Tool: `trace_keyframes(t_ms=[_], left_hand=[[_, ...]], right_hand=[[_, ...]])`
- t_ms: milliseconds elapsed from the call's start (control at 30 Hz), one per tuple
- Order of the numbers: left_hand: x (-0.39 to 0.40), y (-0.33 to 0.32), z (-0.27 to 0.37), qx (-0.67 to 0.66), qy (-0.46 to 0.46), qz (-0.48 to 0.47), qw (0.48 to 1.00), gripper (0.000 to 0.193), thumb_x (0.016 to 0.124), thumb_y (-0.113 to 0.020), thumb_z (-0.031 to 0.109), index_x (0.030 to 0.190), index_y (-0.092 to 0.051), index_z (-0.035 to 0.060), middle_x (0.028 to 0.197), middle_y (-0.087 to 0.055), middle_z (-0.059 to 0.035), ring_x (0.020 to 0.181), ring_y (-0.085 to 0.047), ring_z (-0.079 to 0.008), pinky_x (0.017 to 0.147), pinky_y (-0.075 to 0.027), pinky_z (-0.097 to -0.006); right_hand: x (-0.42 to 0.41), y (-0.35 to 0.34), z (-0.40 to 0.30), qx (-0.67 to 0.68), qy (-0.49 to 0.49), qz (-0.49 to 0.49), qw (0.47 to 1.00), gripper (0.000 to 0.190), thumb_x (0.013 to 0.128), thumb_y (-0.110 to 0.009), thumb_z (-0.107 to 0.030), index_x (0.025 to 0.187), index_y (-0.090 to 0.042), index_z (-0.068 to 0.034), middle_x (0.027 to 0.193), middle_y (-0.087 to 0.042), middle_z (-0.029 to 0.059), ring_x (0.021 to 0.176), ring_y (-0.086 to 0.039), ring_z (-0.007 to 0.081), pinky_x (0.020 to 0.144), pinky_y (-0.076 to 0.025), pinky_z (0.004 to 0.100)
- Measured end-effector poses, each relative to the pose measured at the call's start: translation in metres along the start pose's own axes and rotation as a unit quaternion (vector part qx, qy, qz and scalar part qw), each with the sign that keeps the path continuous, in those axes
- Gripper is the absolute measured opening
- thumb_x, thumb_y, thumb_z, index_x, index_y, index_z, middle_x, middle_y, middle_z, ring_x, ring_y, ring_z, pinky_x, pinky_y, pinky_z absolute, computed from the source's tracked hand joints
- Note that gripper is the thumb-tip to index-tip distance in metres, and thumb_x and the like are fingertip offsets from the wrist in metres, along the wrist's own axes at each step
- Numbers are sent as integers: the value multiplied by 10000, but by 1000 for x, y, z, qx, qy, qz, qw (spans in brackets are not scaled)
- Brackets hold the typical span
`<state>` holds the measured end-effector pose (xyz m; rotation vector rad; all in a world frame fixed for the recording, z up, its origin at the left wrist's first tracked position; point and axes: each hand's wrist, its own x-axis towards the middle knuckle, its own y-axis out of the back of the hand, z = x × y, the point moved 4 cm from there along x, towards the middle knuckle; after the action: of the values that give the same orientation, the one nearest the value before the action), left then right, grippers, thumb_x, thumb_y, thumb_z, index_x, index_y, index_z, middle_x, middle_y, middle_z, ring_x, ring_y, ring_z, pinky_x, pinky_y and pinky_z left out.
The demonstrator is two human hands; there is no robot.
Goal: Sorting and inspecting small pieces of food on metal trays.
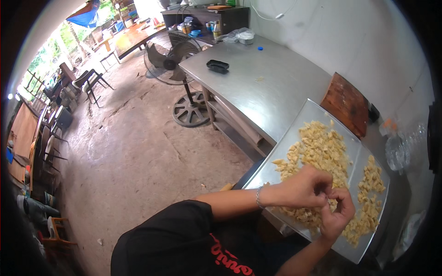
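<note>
My left hand (305, 188), with a chain bracelet (258, 197) on the wrist, meets my right hand (336, 215) above the metal tray (319, 112). Thumbs and fingertips of both pinch together around a small greyish piece (327, 200), mostly hidden by the fingers and too small to name. Below them lies a broad heap of pale yellow food pieces (324, 148), partly covered by my hands and left forearm. A narrower heap of the same pieces (371, 186) runs along the tray's right side, past a bare strip.
A stainless steel table (283, 76) extends beyond the tray, bearing a black case (217, 66) and a blue cap (260, 48). By the wall are a wooden board (347, 105) and a clear plastic bottle (397, 151). A pedestal fan (171, 62) stands on the concrete floor left of the table.
</note>
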<state>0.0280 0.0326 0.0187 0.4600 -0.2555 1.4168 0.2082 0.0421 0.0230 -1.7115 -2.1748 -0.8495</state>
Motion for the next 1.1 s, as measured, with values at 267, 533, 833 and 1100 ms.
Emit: trace_keyframes(t_ms=[267, 533, 833, 1100], left_hand=[[4, 39, 7, 201, -18, 45, 978, 172, 905, -794, -24, 1074, -815, -6, 1037, -827, -131, 938, -806, -281, 837, -623, -357], [2, 35, 8, 273, 9, 40, 961, 123, 857, -860, -14, 959, -797, 10, 898, -799, -122, 837, -786, -285, 762, -601, -371], [9, 37, 14, 290, -22, 51, 955, 73, 916, -785, 0, 985, -779, 23, 885, -781, -142, 803, -774, -309, 719, -587, -384], [-6, 28, 18, 324, 60, -13, 944, 184, 1005, -809, 207, 1012, -810, 23, 914, -788, -157, 820, -781, -339, 741, -597, -433]], right_hand=[[19, 28, 6, -141, -24, 24, 989, 171, 907, -809, 54, 1078, -811, 49, 1021, -783, 177, 897, -754, 285, 824, -587, 375], [8, 44, 18, -205, -16, 40, 978, 122, 845, -828, 23, 930, -745, -5, 914, -734, 125, 865, -736, 308, 777, -571, 390], [16, 50, 22, -152, -61, 51, 985, 50, 924, -786, 33, 965, -759, 24, 869, -742, 107, 772, -686, 185, 742, -541, 312], [8, 53, 21, -182, -55, 37, 981, 108, 977, -818, -56, 1012, -784, 40, 884, -772, 108, 798, -700, 170, 767, -557, 306]])
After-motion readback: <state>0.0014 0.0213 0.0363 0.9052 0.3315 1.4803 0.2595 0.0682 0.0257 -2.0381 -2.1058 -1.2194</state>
